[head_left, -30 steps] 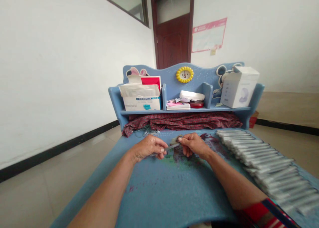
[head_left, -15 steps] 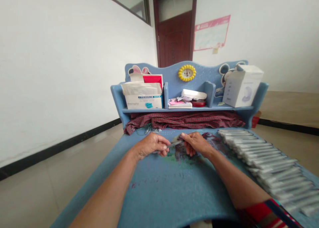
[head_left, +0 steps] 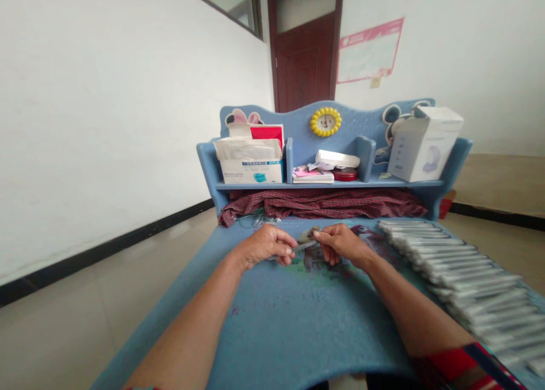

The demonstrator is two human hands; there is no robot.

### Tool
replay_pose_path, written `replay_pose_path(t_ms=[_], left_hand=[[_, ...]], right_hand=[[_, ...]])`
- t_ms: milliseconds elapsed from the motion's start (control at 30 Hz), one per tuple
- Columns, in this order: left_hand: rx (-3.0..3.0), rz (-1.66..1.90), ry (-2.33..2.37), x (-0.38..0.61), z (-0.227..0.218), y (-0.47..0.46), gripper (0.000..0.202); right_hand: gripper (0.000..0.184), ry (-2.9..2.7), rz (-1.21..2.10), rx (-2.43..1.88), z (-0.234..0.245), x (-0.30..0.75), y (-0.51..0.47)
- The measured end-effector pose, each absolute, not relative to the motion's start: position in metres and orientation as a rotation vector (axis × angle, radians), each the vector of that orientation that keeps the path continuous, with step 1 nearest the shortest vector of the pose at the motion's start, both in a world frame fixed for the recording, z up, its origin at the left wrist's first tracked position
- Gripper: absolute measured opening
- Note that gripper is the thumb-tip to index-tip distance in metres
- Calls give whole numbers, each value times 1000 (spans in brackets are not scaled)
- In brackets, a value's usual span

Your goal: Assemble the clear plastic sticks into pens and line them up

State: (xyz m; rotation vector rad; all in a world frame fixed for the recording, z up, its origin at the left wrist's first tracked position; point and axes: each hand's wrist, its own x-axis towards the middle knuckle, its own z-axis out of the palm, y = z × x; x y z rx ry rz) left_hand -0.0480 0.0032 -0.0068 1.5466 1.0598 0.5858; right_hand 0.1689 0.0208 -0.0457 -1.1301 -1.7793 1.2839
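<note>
A slim, greyish translucent pen (head_left: 305, 246) is held between my two hands over the far half of the blue desk (head_left: 272, 327). My left hand (head_left: 272, 245) is closed around its left part, thumb and fingers pinched together. At the other end, my right hand (head_left: 338, 243) grips the tip between thumb and forefinger, the remaining fingers curled below. Fine detail at both ends is covered by fingers. To the right of my right forearm lies a long row of similar pale pens (head_left: 457, 276), side by side and overlapping, with dark lines along them.
Behind my hands, red checked cloth (head_left: 323, 202) is stuffed under the desk's shelf (head_left: 264, 186). A face mask box (head_left: 249, 168), a small stack of papers (head_left: 313, 177), a red round tin (head_left: 344, 175) and a white box (head_left: 423, 146) stand on it. Thin cords (head_left: 259, 217) lie at the cloth's left.
The whole view has shifted slightly, so the desk appears a little further right. Both hands keep their hold on the pen with hardly any change in pose.
</note>
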Motion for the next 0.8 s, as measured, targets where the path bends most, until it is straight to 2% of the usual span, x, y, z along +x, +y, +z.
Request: replay_pose_path(t_ms=[200,400,533,667,800], left_hand=[[1722,558,1168,-40,-13,8,26],[2405,593,1326,-20,-22,-1,24],[2785,484,1442,-5,-25,-16,25],[2868,388,1557,-1,-28,-21,25],[2867,418,1596,-8,-33,-14,25]], right_hand=[[45,-1772,1367,-1224,-48,170,22],[39,-1715,1390,-1349,-51,176,27],[38,-1665,1386,-1400,-55,184,31],[37,-1693,1281,-1404,-52,186,32],[25,-1858,1124,-1205,-48,179,29]])
